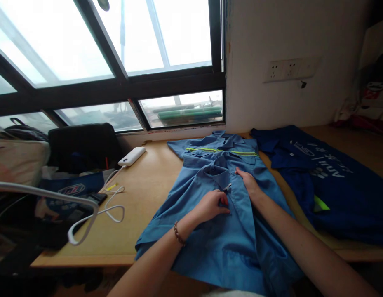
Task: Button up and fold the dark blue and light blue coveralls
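A light-blue work shirt (179,214) lies spread over the table, its collar (220,177) toward the window and its lower edge hanging past the table's front. My left hand (212,205), with a braided bracelet on the wrist, rests on the shirt's front below the collar. Its fingers are curled in, closed on a bit of the cloth near the opening. My right hand (247,181) grips the other front edge, thumb on top and the other fingers hidden under the fabric. Beyond the collar lies another blue garment (243,144) with a yellow-green stripe, partly covered by the shirt.
Dark-blue garments (333,181) with white print lie at the right. On the left of the wooden table (157,173) sit a white power bank (132,156) and its looping cable (113,208). A black chair back (83,144) and bags stand beyond the left edge. A window is behind.
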Available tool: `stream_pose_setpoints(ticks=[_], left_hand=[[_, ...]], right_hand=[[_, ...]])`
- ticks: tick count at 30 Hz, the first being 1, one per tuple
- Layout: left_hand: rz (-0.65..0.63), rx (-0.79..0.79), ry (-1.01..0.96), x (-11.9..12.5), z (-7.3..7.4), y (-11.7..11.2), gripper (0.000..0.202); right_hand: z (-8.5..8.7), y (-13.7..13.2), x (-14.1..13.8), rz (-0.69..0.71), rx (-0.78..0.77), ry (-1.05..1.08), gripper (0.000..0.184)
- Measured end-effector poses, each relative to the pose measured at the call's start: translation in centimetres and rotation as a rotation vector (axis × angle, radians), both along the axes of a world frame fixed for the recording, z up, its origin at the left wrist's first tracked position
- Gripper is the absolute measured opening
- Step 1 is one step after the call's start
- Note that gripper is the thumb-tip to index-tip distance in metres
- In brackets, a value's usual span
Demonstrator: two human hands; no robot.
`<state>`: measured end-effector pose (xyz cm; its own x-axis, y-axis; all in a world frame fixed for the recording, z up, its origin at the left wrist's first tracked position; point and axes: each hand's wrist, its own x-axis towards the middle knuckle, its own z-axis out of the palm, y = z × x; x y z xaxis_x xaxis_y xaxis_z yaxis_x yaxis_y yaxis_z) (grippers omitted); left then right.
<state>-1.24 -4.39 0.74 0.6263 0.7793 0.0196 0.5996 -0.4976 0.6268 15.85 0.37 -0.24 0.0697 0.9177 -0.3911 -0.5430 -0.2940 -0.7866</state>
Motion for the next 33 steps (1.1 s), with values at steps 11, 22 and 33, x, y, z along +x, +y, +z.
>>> stream_pose_setpoints(ticks=[11,22,33], left_hand=[[0.25,-0.072,-0.072,-1.2,0.0,2.3,0.016],[0.149,-0.862,-0.566,-4.2,0.4,3.9,0.029],[0.246,-0.996,-0.526,-4.9,0.1,3.9,0.02]], right_hand=[[-0.4,-2.1,-2.1,0.396,0.447,-0.556,0.032],[-0.8,-2.1,-2.5,0.567,0.211,-0.091,0.031],[-0.4,-2.3,-2.4,0.695,0.167,-0.162,0.03]])
